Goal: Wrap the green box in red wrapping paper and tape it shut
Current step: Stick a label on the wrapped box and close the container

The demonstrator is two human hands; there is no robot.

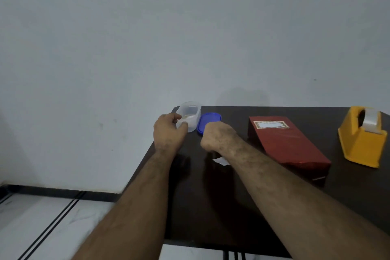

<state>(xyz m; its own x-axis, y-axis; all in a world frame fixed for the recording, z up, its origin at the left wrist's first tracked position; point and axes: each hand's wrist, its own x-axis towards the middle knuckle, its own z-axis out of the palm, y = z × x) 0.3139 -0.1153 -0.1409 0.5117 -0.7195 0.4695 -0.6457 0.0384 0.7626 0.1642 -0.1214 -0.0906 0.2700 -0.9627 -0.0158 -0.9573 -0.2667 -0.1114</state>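
Step in hand: I judge the wrapping done; the box wrapped in glossy red paper (289, 141) lies flat on the dark desk (211, 207), a white label with a patterned border on its top face. No green shows.
Left hand (167, 132): my fingers (183, 125) curl against the near wall of the small clear plastic tub (190, 115), gripping it at the desk's far corner.
Right hand (215, 136): knuckles up, fingers folded under and hidden; I cannot tell whether they hold anything. The blue plastic lid (209, 121) lies just beyond them, beside the tub.
Paper scrap: a small white piece (220, 161) sits under my right wrist.
Tape: the yellow desk dispenser with clear tape (362, 136) stands well right of my fingers, past the box.
Next move: probably lidding the tub, which calls for the right fingers taking the lid.
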